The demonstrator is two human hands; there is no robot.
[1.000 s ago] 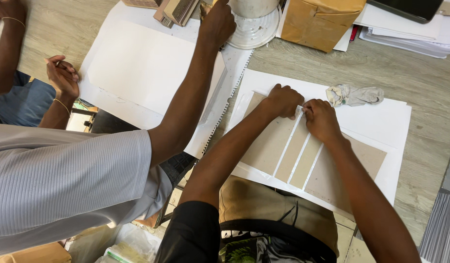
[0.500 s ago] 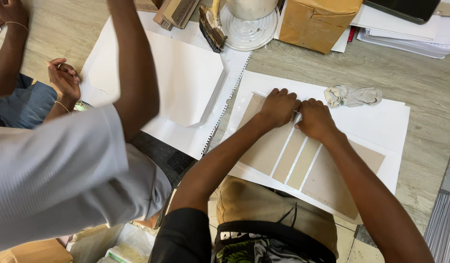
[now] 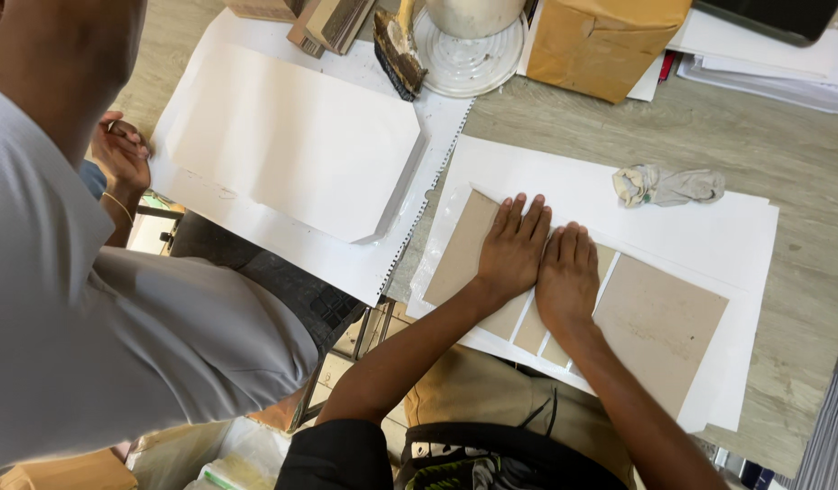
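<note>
Both hands lie flat, fingers stretched out and close together, pressing down and gripping nothing. The left hand (image 3: 512, 252) and the right hand (image 3: 569, 277) sit side by side, touching, on top of some brown cardboard pieces (image 3: 659, 322). The pieces lie on a white sheet (image 3: 709, 231) on the table (image 3: 800, 163). Under the left hand is a wide brown piece. Under and between the hands are thin brown strips (image 3: 531, 328). Just right of the right hand is another wide brown piece. The pieces look lined up in a row with small white gaps between them, so the laying out seems done. It looks like the pressing down is the part in hand, and the white edges around the pieces are not folded over. Past the fingertips, to the right, a crumpled rag (image 3: 668, 184) rests on the sheet. Farther past the fingertips is a round white tub (image 3: 473, 14) standing on a white lid (image 3: 469, 63), and I cannot see what is inside the tub. A messy brush (image 3: 398, 45) lies across the lid's edge. A brown box (image 3: 600, 41) sits near it, shut, so what it holds is hidden. Far left of the left hand is a big white board (image 3: 292, 141), and a person in a grey shirt (image 3: 120, 345) stands there.
</note>
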